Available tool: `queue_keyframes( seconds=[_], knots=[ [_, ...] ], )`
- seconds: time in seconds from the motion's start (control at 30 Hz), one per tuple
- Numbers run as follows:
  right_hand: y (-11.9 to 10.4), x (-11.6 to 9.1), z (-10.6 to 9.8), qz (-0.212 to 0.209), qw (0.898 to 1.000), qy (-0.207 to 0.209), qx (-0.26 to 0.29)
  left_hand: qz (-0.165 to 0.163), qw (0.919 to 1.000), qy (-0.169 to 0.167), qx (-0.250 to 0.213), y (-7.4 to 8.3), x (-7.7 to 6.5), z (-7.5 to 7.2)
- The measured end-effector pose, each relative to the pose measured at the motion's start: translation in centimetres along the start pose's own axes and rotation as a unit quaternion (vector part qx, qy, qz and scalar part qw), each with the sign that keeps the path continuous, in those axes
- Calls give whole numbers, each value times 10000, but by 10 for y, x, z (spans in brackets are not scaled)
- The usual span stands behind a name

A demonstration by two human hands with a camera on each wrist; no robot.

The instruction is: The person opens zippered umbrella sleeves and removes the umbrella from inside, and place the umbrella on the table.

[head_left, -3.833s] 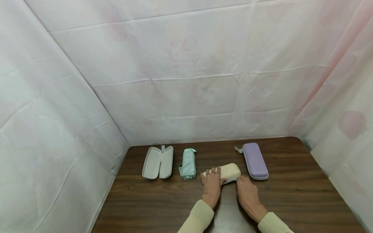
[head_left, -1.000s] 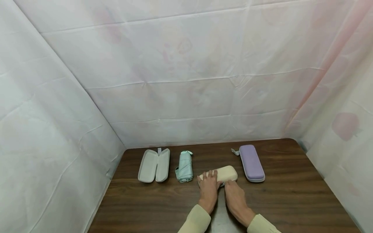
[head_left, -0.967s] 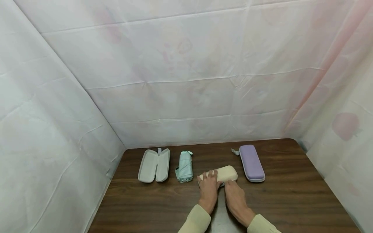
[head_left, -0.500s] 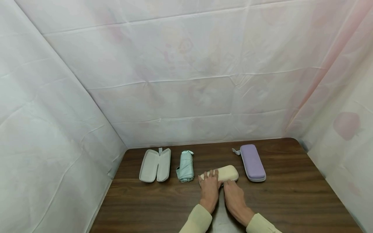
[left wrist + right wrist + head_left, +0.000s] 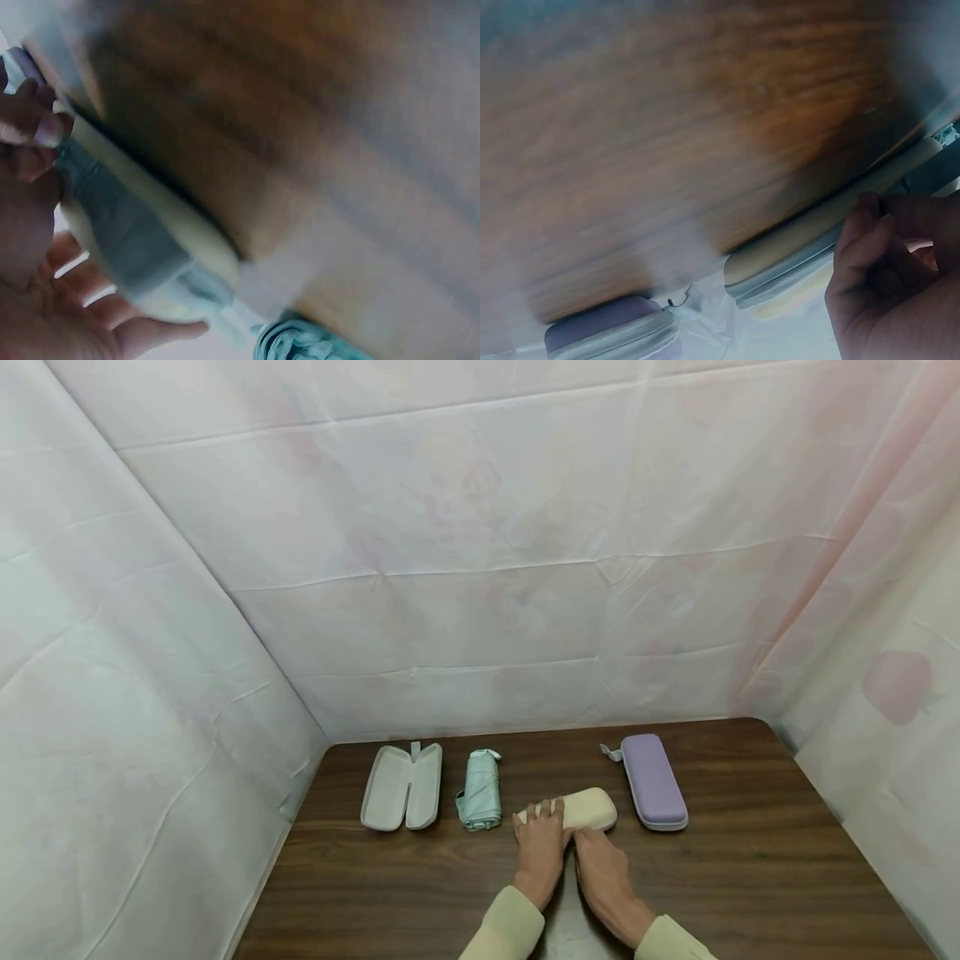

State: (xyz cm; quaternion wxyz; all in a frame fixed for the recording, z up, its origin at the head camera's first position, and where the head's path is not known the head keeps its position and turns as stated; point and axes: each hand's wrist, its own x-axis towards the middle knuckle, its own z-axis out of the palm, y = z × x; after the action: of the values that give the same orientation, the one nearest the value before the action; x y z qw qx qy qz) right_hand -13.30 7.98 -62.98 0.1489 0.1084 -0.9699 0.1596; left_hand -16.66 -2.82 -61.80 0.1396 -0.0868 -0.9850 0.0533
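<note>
A cream zip case (image 5: pixel 591 808) lies on the table, its long side towards me. My left hand (image 5: pixel 542 843) rests over its left half, fingers spread across the top and thumb at the near side. At the near edge, close to that thumb, my right hand (image 5: pixel 603 868) pinches something small on the zip, probably the zip pull, which the fingers hide. In the left wrist view, a wide grey band (image 5: pixel 127 225) runs along the case's side. Grey zip tape (image 5: pixel 784 274) lines the case's right end in the right wrist view.
A folded mint-green umbrella (image 5: pixel 482 789) lies left of the cream case. Farther left, a pale case (image 5: pixel 386 789) lies spread open. A closed purple case (image 5: pixel 654 781) with a grey strap is at the right. White fabric (image 5: pixel 480 610) hangs behind the table.
Over the last few seconds my right hand has moved left along the near edge, from the case's right end to beside my left thumb. My left hand has stayed on the case.
</note>
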Motion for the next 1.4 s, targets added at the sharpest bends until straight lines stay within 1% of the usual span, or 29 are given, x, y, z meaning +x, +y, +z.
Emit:
queue_keyframes(
  seconds=[0.1, 0.17, 0.23, 0.27, 0.33, 0.43, 0.53, 0.6, 0.67, 0.73, 0.93, 1.07, 1.2, 1.4],
  knots=[
    [1, 1, -1, 32, 10000, -30, 62, 192, 9987, -458, -121, -5, 1, -5],
    [2, 1, -1, 53, 9999, -22, 98, 321, 9956, -851, -212, -8, 1, -9],
    [3, 2, -1, 62, 9999, 1, 118, 443, 9918, -1163, -277, -11, 2, -13],
    [4, 2, -1, 65, 9999, 17, 117, 502, 9904, -1251, -315, -13, 2, -15],
    [5, 2, 0, 63, 9999, 69, 91, 620, 9889, -1308, -349, -15, 3, -18],
    [5, 2, 1, 16, 9998, 176, 82, 813, 9903, -1097, -253, -18, 5, -18],
    [6, 1, 1, -83, 9994, 301, 146, 977, 9927, -701, -112, -21, 7, -16],
    [6, 0, 1, -156, 9989, 392, 207, 1047, 9932, -506, -85, -23, 8, -14],
    [5, 0, 1, -214, 9984, 452, 276, 1082, 9933, -384, -155, -25, 9, -13],
    [4, -1, 1, -251, 9979, 505, 307, 1096, 9930, -364, -244, -26, 9, -13],
    [3, -2, 2, -285, 9980, 495, 269, 1064, 9928, -279, -468, -26, 7, -14],
    [3, -2, 4, -298, 9979, 513, 266, 1051, 9930, -233, -489, -25, 7, -13],
    [3, -3, 5, -363, 9974, 548, 282, 1021, 9933, -268, -471, -25, 6, -13],
    [3, -2, 6, -426, 9968, 587, 332, 928, 9933, -374, -581, -24, 8, -9]
  ],
)
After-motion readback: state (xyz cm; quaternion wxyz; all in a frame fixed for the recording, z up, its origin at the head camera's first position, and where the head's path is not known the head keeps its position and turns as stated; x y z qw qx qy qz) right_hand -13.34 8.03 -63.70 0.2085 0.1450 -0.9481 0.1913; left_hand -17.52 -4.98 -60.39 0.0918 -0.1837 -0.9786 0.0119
